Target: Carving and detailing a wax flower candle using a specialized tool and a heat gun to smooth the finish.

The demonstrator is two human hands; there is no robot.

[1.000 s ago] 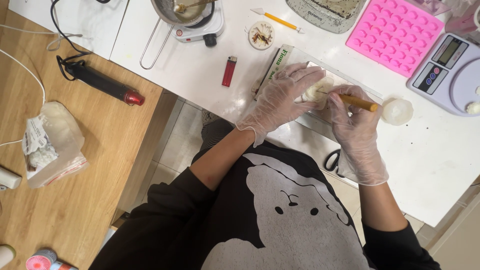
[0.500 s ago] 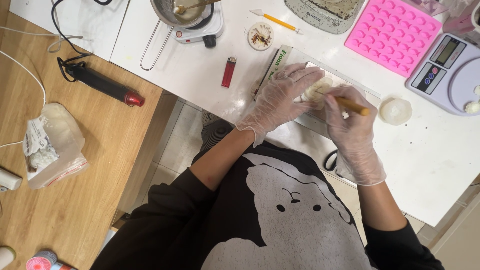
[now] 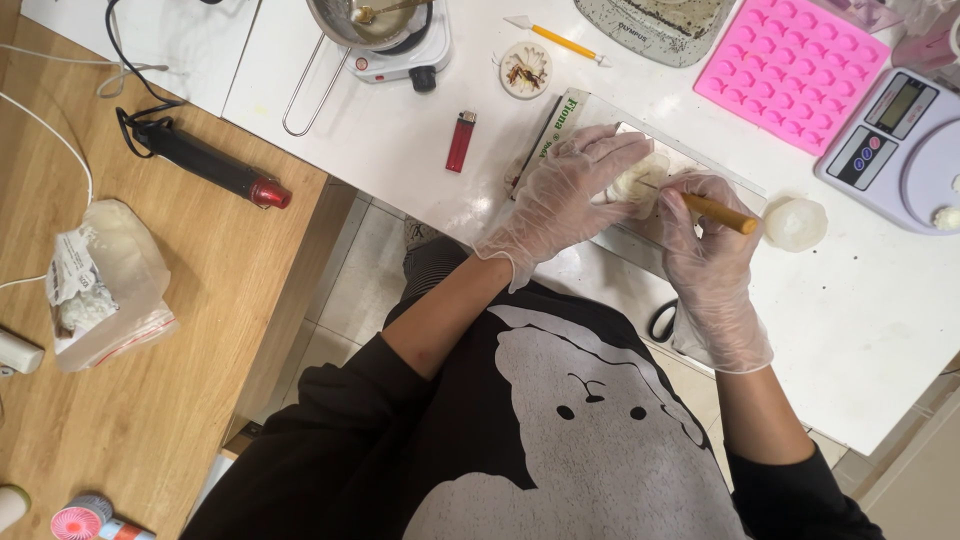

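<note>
Wax piece [image 3: 636, 183] lies under your left hand [image 3: 572, 190] fingers, pinned flat, while your right hand [image 3: 705, 240] grips the wooden stick [image 3: 715, 211], tip pointing left into it.

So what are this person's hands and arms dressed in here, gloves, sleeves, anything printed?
Both the left hand and the right hand wear thin, clear disposable gloves that wrinkle and end loosely just past the wrists. The forearms are bare below dark, black-looking sleeves pushed up toward the elbows. The sleeves belong to a black sweatshirt with a large grey bear-like print on the chest. No watch or jewellery shows.
</note>
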